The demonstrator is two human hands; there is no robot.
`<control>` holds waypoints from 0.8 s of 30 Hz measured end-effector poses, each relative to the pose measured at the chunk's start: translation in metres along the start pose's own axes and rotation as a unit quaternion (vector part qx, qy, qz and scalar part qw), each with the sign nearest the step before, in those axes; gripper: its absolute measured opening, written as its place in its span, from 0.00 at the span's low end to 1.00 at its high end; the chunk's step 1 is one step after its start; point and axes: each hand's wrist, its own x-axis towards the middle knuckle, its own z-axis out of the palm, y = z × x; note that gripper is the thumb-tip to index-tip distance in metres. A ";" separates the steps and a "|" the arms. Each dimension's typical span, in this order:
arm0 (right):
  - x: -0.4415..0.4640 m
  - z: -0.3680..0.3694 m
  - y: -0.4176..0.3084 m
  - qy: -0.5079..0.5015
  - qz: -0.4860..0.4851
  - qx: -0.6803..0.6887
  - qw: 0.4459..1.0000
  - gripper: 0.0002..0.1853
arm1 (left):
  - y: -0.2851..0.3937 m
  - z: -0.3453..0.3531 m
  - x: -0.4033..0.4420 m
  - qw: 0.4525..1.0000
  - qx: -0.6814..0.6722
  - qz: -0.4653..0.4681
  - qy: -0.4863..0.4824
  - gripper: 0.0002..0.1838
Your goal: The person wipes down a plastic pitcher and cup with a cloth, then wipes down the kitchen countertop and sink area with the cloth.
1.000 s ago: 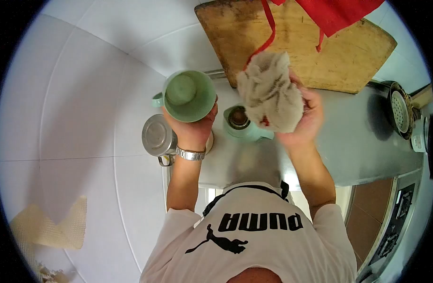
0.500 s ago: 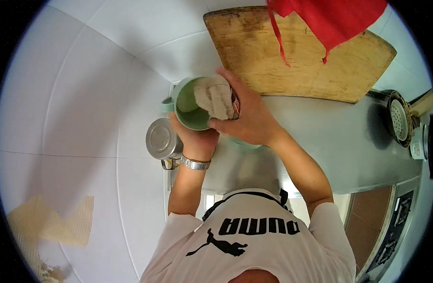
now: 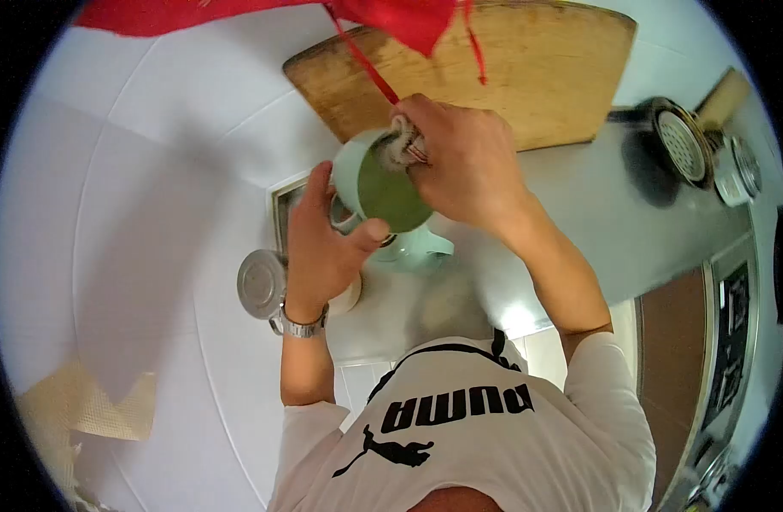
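Observation:
A green cup [image 3: 393,198] is tilted in front of me, its mouth turned to the right. My left hand [image 3: 327,247] grips it at the handle side, thumb near the lower rim. Bunched in my right hand [image 3: 468,162] is a greyish cloth [image 3: 402,143], pressed inside the cup at its upper rim. Below the cup, a second pale green vessel [image 3: 417,249] stands on the metal counter [image 3: 562,213], partly hidden by the cup. A metal-lidded jar [image 3: 262,284] is left of my wrist.
A wooden board [image 3: 528,72] leans against the wall at the back. Red fabric [image 3: 391,21] with ties hangs before it. At the right are a dark pan with a perforated disc [image 3: 682,147] and a glass jar [image 3: 737,175]. A stove [image 3: 733,341] is at the lower right.
The cloth came from the right to the cup and is now at its upper inner rim. The cup has turned, and my left hand has moved to its handle side. The view has shifted.

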 end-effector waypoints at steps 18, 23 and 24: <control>-0.104 -0.093 0.064 0.271 0.175 0.714 0.621 0.24 | 0.001 0.070 0.011 0.930 -0.319 -0.062 -0.173 0.23; -0.120 -0.103 0.048 0.273 0.125 0.588 0.751 0.34 | 0.029 0.085 -0.001 0.912 -0.364 -0.127 -0.138 0.30; -0.121 -0.104 0.045 0.274 0.121 0.542 0.785 0.37 | 0.030 0.087 -0.002 0.913 -0.349 -0.143 -0.153 0.30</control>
